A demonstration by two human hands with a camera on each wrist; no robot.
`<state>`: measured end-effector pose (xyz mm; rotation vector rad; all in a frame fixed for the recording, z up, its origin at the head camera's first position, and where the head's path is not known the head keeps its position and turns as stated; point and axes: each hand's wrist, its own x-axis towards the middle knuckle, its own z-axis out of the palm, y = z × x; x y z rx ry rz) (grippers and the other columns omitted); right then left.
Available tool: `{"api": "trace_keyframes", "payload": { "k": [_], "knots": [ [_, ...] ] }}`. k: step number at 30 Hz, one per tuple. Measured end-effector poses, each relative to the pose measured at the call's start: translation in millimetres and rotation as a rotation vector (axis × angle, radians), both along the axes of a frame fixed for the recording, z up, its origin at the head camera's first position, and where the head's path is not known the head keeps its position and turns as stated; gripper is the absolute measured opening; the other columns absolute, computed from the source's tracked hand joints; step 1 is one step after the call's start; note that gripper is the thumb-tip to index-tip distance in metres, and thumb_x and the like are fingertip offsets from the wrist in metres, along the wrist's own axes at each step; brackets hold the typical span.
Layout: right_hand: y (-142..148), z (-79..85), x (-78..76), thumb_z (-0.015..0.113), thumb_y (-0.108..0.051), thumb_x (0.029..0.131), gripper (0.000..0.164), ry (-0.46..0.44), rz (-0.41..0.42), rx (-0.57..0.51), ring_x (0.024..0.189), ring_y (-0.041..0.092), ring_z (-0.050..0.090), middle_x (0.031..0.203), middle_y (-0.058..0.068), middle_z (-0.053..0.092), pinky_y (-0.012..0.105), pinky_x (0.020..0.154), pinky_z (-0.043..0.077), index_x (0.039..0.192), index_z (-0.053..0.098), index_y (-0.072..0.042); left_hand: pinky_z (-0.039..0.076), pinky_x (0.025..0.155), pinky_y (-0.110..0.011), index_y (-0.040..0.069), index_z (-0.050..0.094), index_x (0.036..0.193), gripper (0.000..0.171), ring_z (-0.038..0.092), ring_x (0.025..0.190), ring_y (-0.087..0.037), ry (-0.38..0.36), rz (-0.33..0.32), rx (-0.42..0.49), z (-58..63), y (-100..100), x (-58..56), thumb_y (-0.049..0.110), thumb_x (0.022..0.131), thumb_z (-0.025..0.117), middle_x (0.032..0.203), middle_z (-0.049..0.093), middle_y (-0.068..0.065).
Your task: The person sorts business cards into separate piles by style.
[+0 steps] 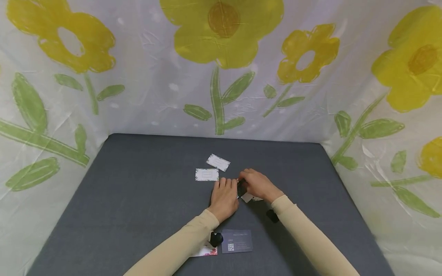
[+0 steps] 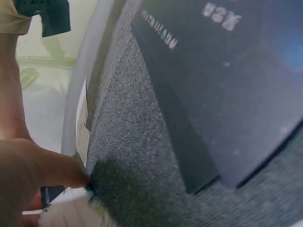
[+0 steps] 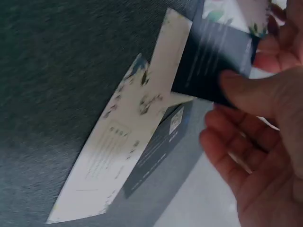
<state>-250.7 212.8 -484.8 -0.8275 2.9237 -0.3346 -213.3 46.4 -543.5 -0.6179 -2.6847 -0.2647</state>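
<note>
My right hand [image 1: 257, 184] pinches a dark card [image 3: 213, 61] printed with pale text, its thumb across one end. My left hand [image 1: 224, 197] is close beside it, holding a white card with green leaves [image 3: 232, 14] partly behind the dark card. In the left wrist view, my left thumb presses near that card's edge; the fingers are partly hidden. Under the right hand lie overlapping cards: a pale floral one [image 3: 102, 156] and a dark one with a QR code [image 3: 158, 146].
Two white floral-edged cards, one tilted [image 1: 218, 162] and one straight [image 1: 207, 174], lie beyond the hands on the grey table [image 1: 145, 191]. Nearer are a dark purple card [image 1: 238, 241] and a pink-flowered white card [image 1: 206, 251], partly covered by the left forearm. A flower-printed curtain [image 1: 145, 76] encloses the table.
</note>
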Motion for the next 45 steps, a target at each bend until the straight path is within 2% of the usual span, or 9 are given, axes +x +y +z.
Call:
{"api": "trace_keyframes", "payload": {
  "k": [7,11,16,21,25,28,34,42,45],
  "knots": [
    [7,8.8,9.7,0.07,-0.008,0.098,0.01,0.048,-0.126,-0.239,0.091,0.021,0.07,0.105,0.007,0.075,0.038,0.08,0.058,0.107,0.075,-0.007,0.04,0.076,-0.037,0.015,0.071,0.106,0.013,0.057,0.085,-0.022,0.006,-0.048,0.212,22.4,-16,-7.6,0.026,0.099,0.069,0.091,0.074,-0.001],
    [8,19.5,27.7,0.072,-0.008,0.096,0.008,0.086,-0.171,-0.397,0.083,0.013,0.068,0.102,0.007,0.076,0.031,0.074,0.057,0.103,0.076,-0.007,0.044,0.074,-0.036,0.014,0.076,0.1,0.01,0.061,0.083,-0.02,-0.041,-0.127,0.31,40.4,-35,-7.7,0.02,0.1,0.068,0.09,0.076,0.0],
    [4,30.7,63.7,0.075,-0.007,0.093,0.006,0.059,-0.198,-0.494,0.077,0.006,0.061,0.093,0.002,0.074,0.024,0.068,0.051,0.097,0.077,-0.011,0.048,0.075,-0.033,0.017,0.079,0.095,0.008,0.06,0.08,-0.013,-0.179,-0.19,0.37,61.2,-53,15.0,0.021,0.097,0.072,0.085,0.074,0.006],
    [3,23.3,101.7,0.079,-0.008,0.09,0.004,-0.043,-0.306,-0.595,0.075,-0.003,0.058,0.088,-0.001,0.075,0.021,0.069,0.05,0.092,0.078,-0.012,0.04,0.067,-0.025,0.021,0.076,0.088,0.005,0.047,0.072,-0.006,-0.348,-0.183,0.418,69.3,-60,46.2,0.023,0.092,0.079,0.079,0.069,0.009],
    [5,8.5,129.2,0.078,-0.012,0.091,0.004,-0.221,-0.364,-0.684,0.07,-0.005,0.056,0.086,0.005,0.078,0.019,0.065,0.049,0.091,0.078,-0.007,0.035,0.063,-0.021,0.02,0.075,0.084,0.009,0.043,0.069,-0.001,-0.515,-0.199,0.431,61.8,-63,68.5,0.023,0.092,0.08,0.074,0.065,0.01],
    [5,-4.4,143.0,0.078,-0.013,0.092,0.005,-0.305,-0.399,-0.677,0.069,-0.005,0.056,0.086,0.005,0.078,0.019,0.064,0.048,0.09,0.079,-0.009,0.035,0.068,-0.022,0.021,0.074,0.081,0.012,0.042,0.068,0.001,-0.556,-0.215,0.393,49.5,-63,79.9,0.025,0.092,0.079,0.068,0.062,0.013],
    [0,-27.8,152.0,0.079,-0.012,0.09,0.005,-0.296,-0.467,-0.596,0.066,-0.004,0.052,0.081,-0.002,0.075,0.018,0.061,0.045,0.085,0.078,-0.013,0.034,0.069,-0.025,0.024,0.071,0.073,0.019,0.042,0.066,-0.001,-0.445,-0.202,0.281,26.3,-55,88.0,0.028,0.087,0.082,0.063,0.06,0.015],
    [-12,-42.8,157.8,0.081,-0.006,0.085,0.013,-0.093,-0.465,-0.503,0.066,-0.005,0.046,0.075,-0.007,0.068,0.02,0.061,0.041,0.079,0.075,-0.016,0.032,0.066,-0.024,0.024,0.065,0.073,0.022,0.044,0.069,-0.006,-0.316,-0.186,0.187,6.0,-52,89.3,0.028,0.084,0.083,0.07,0.064,0.014],
    [-15,-46.4,160.3,0.082,-0.006,0.084,0.014,-0.055,-0.464,-0.472,0.071,-0.003,0.046,0.075,-0.009,0.066,0.021,0.063,0.041,0.08,0.075,-0.017,0.031,0.064,-0.023,0.023,0.064,0.073,0.023,0.046,0.069,-0.007,-0.256,-0.189,0.161,-1.6,-51,90.2,0.028,0.083,0.084,0.071,0.065,0.012]
  ]
}}
